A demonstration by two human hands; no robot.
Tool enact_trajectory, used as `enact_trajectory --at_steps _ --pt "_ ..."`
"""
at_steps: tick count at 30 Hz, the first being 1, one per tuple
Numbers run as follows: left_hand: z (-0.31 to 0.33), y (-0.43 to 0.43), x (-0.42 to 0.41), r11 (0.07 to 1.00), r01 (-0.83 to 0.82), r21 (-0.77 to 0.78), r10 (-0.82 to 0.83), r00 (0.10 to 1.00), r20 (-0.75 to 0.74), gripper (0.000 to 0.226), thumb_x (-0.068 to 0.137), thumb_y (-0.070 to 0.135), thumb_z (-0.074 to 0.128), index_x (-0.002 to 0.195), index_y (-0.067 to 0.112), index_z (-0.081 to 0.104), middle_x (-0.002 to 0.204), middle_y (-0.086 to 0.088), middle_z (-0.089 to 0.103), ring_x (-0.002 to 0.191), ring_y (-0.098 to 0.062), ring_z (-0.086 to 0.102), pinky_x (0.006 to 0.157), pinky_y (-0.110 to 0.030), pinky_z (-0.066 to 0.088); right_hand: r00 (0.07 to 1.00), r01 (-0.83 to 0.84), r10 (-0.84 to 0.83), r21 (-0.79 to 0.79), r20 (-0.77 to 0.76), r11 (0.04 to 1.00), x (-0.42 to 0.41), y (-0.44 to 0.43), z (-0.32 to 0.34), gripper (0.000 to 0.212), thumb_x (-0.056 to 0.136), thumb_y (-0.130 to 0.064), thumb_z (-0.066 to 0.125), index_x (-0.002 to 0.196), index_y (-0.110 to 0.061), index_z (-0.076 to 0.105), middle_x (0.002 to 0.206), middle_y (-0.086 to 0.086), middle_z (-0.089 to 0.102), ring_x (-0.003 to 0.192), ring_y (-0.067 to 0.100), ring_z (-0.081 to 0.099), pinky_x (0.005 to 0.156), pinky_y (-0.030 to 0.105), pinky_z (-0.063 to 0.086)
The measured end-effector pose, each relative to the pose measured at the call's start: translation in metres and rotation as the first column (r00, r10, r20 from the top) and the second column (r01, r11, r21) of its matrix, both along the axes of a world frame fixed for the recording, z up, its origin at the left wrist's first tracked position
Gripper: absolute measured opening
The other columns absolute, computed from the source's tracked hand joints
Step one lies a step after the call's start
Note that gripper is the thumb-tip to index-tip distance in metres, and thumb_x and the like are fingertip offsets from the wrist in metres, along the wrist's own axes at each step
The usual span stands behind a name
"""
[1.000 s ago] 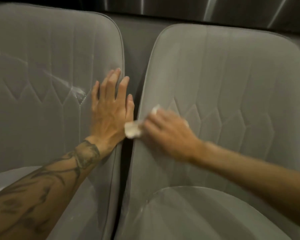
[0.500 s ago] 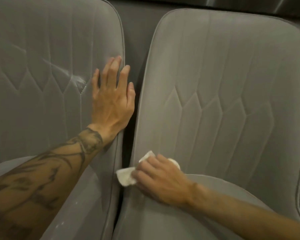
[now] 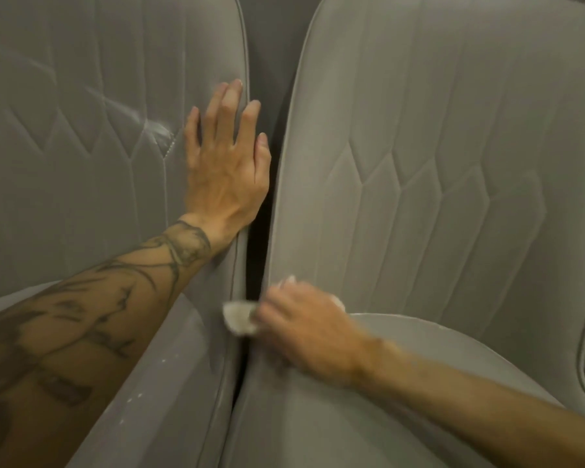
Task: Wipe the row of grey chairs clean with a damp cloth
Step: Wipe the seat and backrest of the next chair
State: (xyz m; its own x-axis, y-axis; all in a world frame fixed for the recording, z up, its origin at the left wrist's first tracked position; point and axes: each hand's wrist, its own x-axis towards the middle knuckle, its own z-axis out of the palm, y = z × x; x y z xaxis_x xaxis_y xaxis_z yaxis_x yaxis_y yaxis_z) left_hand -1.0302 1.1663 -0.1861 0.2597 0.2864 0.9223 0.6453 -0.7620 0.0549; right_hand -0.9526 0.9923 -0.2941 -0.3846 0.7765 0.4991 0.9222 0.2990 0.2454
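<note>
Two grey upholstered chairs stand side by side. My left hand (image 3: 225,163) lies flat with straight fingers on the right edge of the left chair's backrest (image 3: 81,130). My right hand (image 3: 304,327) is blurred and holds a small white cloth (image 3: 237,317) against the lower left edge of the right chair (image 3: 436,146), where the backrest meets the seat. Part of the cloth sticks out to the left of my fingers, over the gap between the chairs.
A narrow dark gap (image 3: 255,251) runs between the two chairs. A pale scuff mark (image 3: 156,130) shows on the left chair's backrest, and small white specks (image 3: 139,396) dot its seat side.
My right hand has slid the cloth down the right chair's left edge from mid-backrest to the seat junction. My left hand has stayed pressed on the left chair.
</note>
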Motion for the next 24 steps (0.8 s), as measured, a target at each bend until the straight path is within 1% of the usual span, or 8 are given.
enact_trajectory --at_steps 3,9,13,15,17,20,22,24 --pt "0.0 0.001 0.001 1.0 -0.013 -0.001 0.013 1.0 -0.016 0.049 0.107 0.034 0.032 0.15 0.014 0.044 0.166 -0.011 0.032 0.156 -0.028 0.024 0.125 -0.055 0.019 0.978 0.174 -0.146 0.203 -0.148 0.964 0.011 0.015 0.036 0.024 0.104 -0.029 0.053 0.1 -0.009 0.064 0.097 0.012 0.057 0.08 0.03 0.048 0.071 0.041 0.041" --pt "0.0 -0.004 -0.003 1.0 -0.012 -0.016 0.011 0.999 -0.049 0.049 0.108 0.035 0.034 0.151 0.011 0.042 0.167 -0.015 0.027 0.157 -0.032 0.022 0.126 -0.055 0.015 0.953 0.043 -0.122 -0.275 -0.277 0.96 -0.017 -0.046 -0.019 0.023 0.107 -0.033 0.046 0.1 -0.012 0.053 0.099 0.009 0.05 0.083 0.032 0.048 0.076 0.048 0.041" --pt "-0.014 -0.022 -0.014 0.997 0.074 -0.007 -0.074 0.992 -0.099 0.05 0.107 0.034 0.039 0.15 0.01 0.039 0.162 -0.02 0.032 0.152 -0.036 0.027 0.126 -0.055 0.012 0.781 0.331 -0.425 -0.274 -0.457 0.903 0.019 -0.103 -0.017 0.022 0.108 -0.035 0.04 0.105 -0.018 0.053 0.103 0.001 0.05 0.093 0.026 0.051 0.082 0.042 0.042" --pt "-0.032 -0.039 -0.023 0.991 0.127 -0.039 -0.13 0.987 -0.096 0.049 0.107 0.035 0.039 0.148 0.009 0.041 0.156 -0.02 0.036 0.144 -0.038 0.035 0.122 -0.054 0.019 0.681 0.528 -0.61 -0.304 -0.405 0.793 0.047 -0.142 -0.018 0.022 0.107 -0.033 0.039 0.112 -0.02 0.055 0.106 0.0 0.05 0.098 0.026 0.052 0.084 0.039 0.041" --pt "-0.051 -0.058 -0.032 0.983 0.161 -0.088 -0.17 0.98 -0.103 0.048 0.106 0.036 0.039 0.145 0.008 0.045 0.149 -0.02 0.042 0.134 -0.04 0.042 0.114 -0.053 0.027 0.506 0.746 -0.82 -0.342 -0.267 0.571 0.08 -0.18 -0.016 0.026 0.106 -0.031 0.037 0.126 -0.025 0.052 0.113 0.0 0.051 0.105 0.026 0.053 0.087 0.036 0.04" --pt "-0.077 -0.086 -0.043 0.971 0.152 -0.187 -0.177 0.976 -0.129 0.05 0.103 0.037 0.039 0.141 0.007 0.05 0.132 -0.019 0.053 0.119 -0.039 0.048 0.101 -0.054 0.034 0.225 0.888 -0.952 -0.358 -0.208 0.288 0.113 -0.204 -0.011 0.02 0.104 -0.025 0.039 0.117 -0.017 0.053 0.114 0.006 0.056 0.107 0.031 0.059 0.084 0.04 0.043" --pt "-0.09 -0.098 -0.048 0.954 0.144 -0.261 -0.188 0.97 -0.151 0.053 0.103 0.038 0.038 0.144 0.006 0.05 0.119 -0.019 0.058 0.108 -0.038 0.05 0.092 -0.052 0.036 0.172 0.905 -0.964 -0.354 -0.201 0.235 0.117 -0.191 -0.015 0.016 0.104 -0.02 0.041 0.111 -0.013 0.054 0.116 0.009 0.059 0.107 0.032 0.061 0.083 0.04 0.043" --pt "-0.098 -0.104 -0.053 0.924 0.163 -0.345 -0.232 0.958 -0.17 0.057 0.103 0.039 0.036 0.15 0.008 0.045 0.115 -0.016 0.059 0.104 -0.033 0.049 0.087 -0.046 0.035 0.193 0.896 -0.961 -0.363 -0.198 0.255 0.116 -0.167 -0.023 0.02 0.104 -0.015 0.038 0.116 -0.011 0.054 0.122 0.011 0.058 0.111 0.031 0.058 0.087 0.037 0.042"
